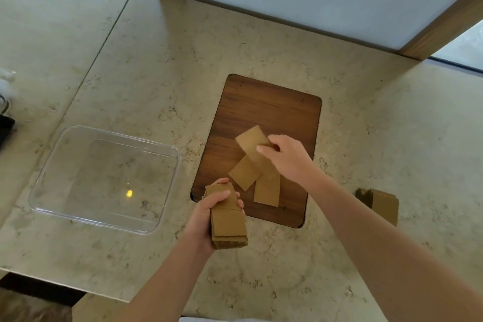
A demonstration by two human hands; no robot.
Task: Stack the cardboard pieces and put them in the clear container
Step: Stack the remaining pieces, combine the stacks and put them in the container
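brown cardboard pieces (pixel 266 188) lie on the dark wooden board (pixel 266 112) at centre frame; right hand (pixel 287 157) pinches one strip (pixel 252 142), left hand (pixel 209 213) grips the gathered stack (pixel 227 219). collecting step; next, add it, then reach left to the empty clear plastic container (pixel 104 178).

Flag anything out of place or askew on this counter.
Three loose cardboard pieces lie crisscrossed on the wooden board, one pinched by the right hand. Another cardboard bundle sits apart at the right. The clear container is empty.
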